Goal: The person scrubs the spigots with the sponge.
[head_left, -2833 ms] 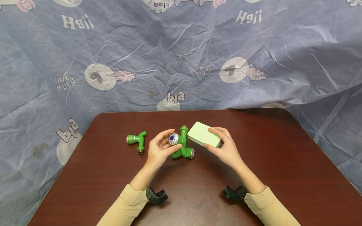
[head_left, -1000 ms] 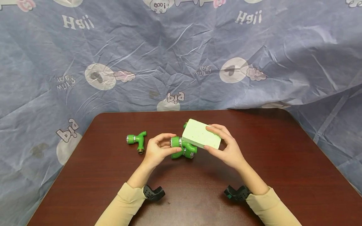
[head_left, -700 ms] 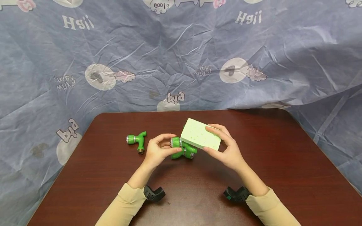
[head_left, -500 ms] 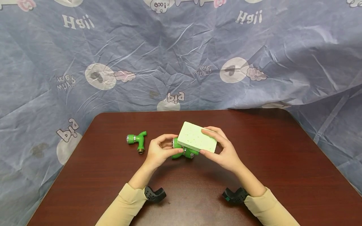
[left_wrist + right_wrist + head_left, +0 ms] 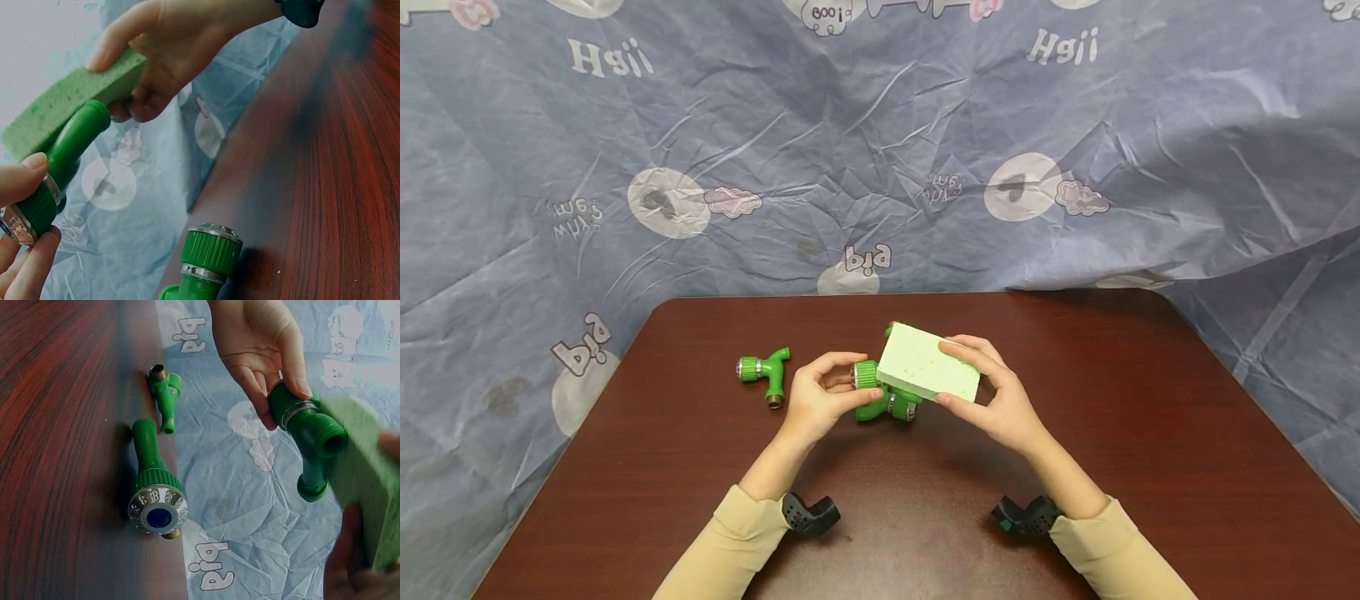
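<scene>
My left hand (image 5: 815,402) pinches the ribbed knob of a green tap (image 5: 78,134) between thumb and fingers, holding it above the table. A pale green sponge (image 5: 927,364) is in my right hand (image 5: 1002,398), gripped by its right end with the thumb below and fingers on top. In the left wrist view the sponge's broad side lies along the tap's body. From the head view the sponge covers most of that tap, leaving the knob showing. Below them a second green tap (image 5: 904,407) rests on the table, partly hidden.
A third green tap (image 5: 772,372) with a brass-threaded end lies to the left on the dark red-brown table (image 5: 700,467). Behind the table hangs a wrinkled blue-grey printed cloth (image 5: 850,150). Black wrist cameras sit on both wrists.
The held tap has turned, so its blue knob cap no longer faces the head camera. The sponge came left from beside the tap to over it, and shifted slightly back and forth.
</scene>
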A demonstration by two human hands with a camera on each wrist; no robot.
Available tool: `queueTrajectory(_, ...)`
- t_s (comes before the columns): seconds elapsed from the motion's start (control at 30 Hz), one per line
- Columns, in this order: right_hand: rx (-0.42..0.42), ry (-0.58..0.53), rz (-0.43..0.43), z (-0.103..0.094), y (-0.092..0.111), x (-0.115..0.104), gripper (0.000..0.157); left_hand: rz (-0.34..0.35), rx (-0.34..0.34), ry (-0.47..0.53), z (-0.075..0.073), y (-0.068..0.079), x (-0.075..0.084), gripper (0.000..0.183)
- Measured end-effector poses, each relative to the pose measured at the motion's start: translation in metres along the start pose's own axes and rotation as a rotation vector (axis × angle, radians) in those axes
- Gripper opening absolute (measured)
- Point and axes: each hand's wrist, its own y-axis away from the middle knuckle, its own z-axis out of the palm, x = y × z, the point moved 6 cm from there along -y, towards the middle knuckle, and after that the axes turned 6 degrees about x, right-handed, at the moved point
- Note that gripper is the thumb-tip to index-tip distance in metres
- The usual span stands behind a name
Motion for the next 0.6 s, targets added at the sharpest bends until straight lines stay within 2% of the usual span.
queueTrajectory(0.17,0.153,0.102,0.049,-0.012,-0.001,0.004,0.056,0.017,0.006,-0.015,-0.001,0.0,0.001,0.048)
queueTrajectory(0.27,0.196,0.129,0.073,-0.017,-0.002,0.006,0.055,0.039,0.014,-0.002,-0.003,0.0,0.003,0.047)
queueTrajectory(0.37,0.186,0.143,0.098,-0.018,-0.003,0.007,0.054,0.041,0.038,0.022,-0.005,0.0,0.005,0.046)
queueTrajectory(0.6,0.07,0.178,0.159,-0.011,-0.002,0.011,0.053,-0.003,0.056,0.076,-0.007,-0.001,0.005,0.045)
